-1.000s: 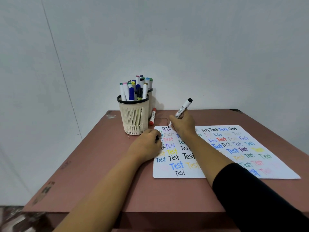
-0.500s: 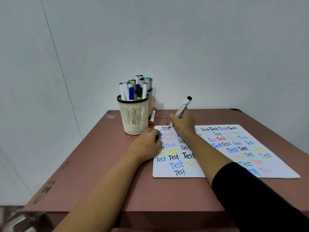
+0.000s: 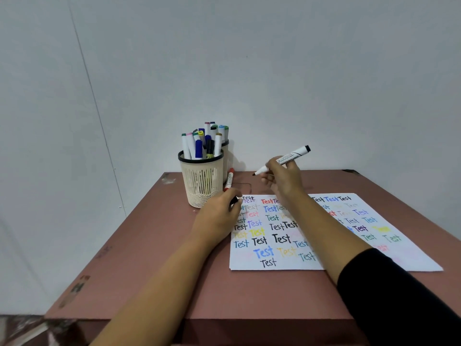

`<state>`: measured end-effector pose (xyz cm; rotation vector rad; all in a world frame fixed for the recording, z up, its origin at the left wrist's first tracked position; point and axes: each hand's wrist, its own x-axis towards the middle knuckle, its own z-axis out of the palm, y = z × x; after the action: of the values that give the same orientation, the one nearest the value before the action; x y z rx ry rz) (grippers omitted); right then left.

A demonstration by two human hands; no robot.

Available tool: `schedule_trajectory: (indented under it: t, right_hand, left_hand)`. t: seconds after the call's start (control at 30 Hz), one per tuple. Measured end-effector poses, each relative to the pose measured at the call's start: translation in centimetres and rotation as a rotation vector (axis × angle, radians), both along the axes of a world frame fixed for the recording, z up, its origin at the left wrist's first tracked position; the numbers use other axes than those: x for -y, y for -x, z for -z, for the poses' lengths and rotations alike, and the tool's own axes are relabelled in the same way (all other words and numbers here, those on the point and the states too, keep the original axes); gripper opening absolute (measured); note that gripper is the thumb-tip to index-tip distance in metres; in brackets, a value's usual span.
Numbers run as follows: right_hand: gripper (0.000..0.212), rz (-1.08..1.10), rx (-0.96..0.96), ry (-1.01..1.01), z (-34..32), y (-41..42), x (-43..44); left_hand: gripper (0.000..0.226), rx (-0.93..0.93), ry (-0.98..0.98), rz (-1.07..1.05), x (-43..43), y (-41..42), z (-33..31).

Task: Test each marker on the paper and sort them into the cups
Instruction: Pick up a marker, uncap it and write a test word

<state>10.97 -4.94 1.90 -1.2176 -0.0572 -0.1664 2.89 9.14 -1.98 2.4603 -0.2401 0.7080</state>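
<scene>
White black-tipped marker (image 3: 287,158), frame centre | pinched by right hand (image 3: 282,179), off white lettered paper (image 3: 411,260) | left hand (image 3: 215,218) clenched round small black cap (image 3: 234,201) at paper corner

At centre the right hand (image 3: 284,179), raised, pinches a marker (image 3: 287,158), while the left hand (image 3: 215,218), lower left of it, curls knuckles-up round a black cap (image 3: 234,201).
</scene>
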Motion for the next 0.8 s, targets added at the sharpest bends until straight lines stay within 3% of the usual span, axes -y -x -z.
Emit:
schedule_trajectory:
  t: [0.23,0.43,0.57,0.8]
  right_hand:
    - [0.012,-0.112,0.012,0.044,-0.8,2.0,2.7]
    - [0.016,-0.190,-0.001,0.064,1.0,3.9,3.5]
    - [0.006,-0.251,0.016,0.110,2.0,4.6,3.2]
    - [0.008,-0.246,0.050,0.227,2.3,5.1,2.7]
  left_hand:
    - [0.039,-0.122,0.021,0.085,0.4,-0.1,0.2]
    - [0.048,-0.109,-0.050,0.101,0.2,-0.2,0.2]
    - [0.037,-0.117,0.037,0.092,0.3,0.2,0.0]
    - [0.022,-0.103,0.047,0.097,0.2,0.3,0.0]
